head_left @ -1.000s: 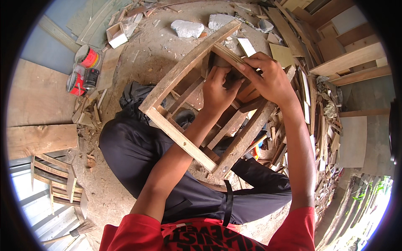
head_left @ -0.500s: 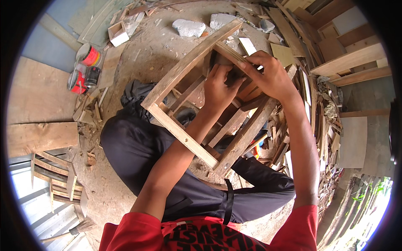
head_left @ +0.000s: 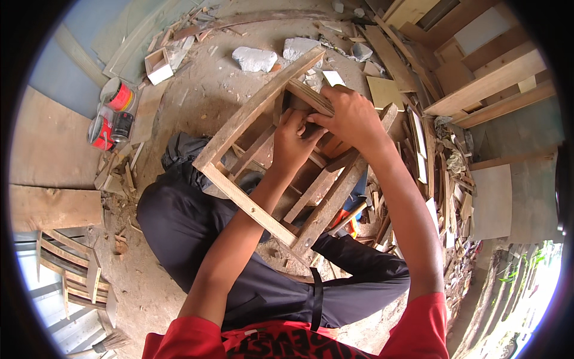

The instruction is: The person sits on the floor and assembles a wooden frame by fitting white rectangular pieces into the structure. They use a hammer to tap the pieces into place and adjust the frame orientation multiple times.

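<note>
A wooden frame (head_left: 253, 111) of long rails and crosspieces, like a stool or small table frame, lies tilted over my legs. My right hand (head_left: 354, 118) is closed over its far crosspiece (head_left: 310, 96), with the thumb on the inner side. Reaching inside the frame, my left hand (head_left: 294, 142) has its fingers curled close to my right thumb, just under that crosspiece. Whatever the left fingers pinch, if anything, is hidden. The near crosspiece (head_left: 251, 209) passes over my left forearm and has a small hole or knot in it.
Beside the frame lies a wooden-handled tool (head_left: 348, 218). Scrap wood (head_left: 445, 206) is heaped along the right, below wooden shelving (head_left: 490, 90). Paint cans (head_left: 116, 94) stand at the left, near a small open box (head_left: 158, 66). White lumps (head_left: 254, 58) lie on the far floor.
The right hand has shifted along the far crosspiece, nearer the left hand, its thumb now inside the frame. The whole scene has slid slightly left in view.
</note>
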A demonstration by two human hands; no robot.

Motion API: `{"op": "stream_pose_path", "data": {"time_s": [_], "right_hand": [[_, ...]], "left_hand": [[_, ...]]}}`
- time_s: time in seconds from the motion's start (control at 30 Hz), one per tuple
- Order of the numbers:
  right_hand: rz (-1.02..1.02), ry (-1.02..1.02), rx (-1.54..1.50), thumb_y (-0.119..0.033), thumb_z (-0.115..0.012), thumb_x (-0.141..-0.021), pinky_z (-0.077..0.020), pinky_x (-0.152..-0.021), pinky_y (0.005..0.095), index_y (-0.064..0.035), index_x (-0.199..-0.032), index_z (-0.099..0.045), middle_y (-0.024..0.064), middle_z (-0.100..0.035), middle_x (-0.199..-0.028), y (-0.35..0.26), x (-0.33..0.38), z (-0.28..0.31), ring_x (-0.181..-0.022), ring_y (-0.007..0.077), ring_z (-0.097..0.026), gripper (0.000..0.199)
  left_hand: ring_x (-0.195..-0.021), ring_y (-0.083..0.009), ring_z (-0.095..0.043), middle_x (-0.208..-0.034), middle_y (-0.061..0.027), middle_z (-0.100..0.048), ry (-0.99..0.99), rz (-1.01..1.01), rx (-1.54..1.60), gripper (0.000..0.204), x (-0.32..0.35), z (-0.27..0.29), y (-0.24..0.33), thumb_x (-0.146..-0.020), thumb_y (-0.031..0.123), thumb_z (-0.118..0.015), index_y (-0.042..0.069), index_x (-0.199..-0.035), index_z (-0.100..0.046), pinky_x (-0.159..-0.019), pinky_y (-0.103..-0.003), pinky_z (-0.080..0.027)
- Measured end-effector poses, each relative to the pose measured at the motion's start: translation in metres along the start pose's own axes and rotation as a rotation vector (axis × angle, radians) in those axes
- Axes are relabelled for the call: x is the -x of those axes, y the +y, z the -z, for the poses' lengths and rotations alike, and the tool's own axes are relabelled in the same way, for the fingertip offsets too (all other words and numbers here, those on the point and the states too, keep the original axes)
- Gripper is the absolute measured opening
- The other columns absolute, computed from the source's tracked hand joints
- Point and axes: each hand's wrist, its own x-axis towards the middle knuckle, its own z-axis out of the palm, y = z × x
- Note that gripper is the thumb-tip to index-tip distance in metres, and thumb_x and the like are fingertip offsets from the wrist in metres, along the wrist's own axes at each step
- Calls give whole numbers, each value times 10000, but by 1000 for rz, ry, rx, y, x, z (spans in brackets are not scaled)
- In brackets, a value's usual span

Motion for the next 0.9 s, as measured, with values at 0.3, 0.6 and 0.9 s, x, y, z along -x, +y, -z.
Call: {"op": "stream_pose_path", "data": {"time_s": [0.3, 0.6, 0.9], "right_hand": [[10, -7, -39, -334, -743, -815, -548, -835, 466, -6, -1076, -627, 225, -688, -926, 7, -4, -7, -915, 400, -677, 435], [97, 123, -88, -284, -734, -827, -509, -873, 494, 1, -1150, -613, 263, -671, -1034, 14, 2, -15, -1001, 446, -630, 448], [8, 50, -114, -259, -749, -816, -491, -884, 483, 14, -1161, -602, 265, -667, -1051, 4, -6, -6, -1029, 452, -619, 463]], "left_hand": [[-891, -100, -658, -954, -40, -719, -402, 298, 155, 180, 37, 81, -7, -918, 123, -704, 17, -1064, -687, -806, -257, -535], [-821, -156, -689, -889, -72, -727, -840, 755, -78, 303, 72, 229, 19, -921, 284, -708, -15, -969, -719, -759, -275, -549], [-909, -338, -700, -1020, -140, -734, -134, 833, -793, 212, 67, 257, -165, -917, 211, -639, 44, -1002, -737, -809, -467, -565]]}}
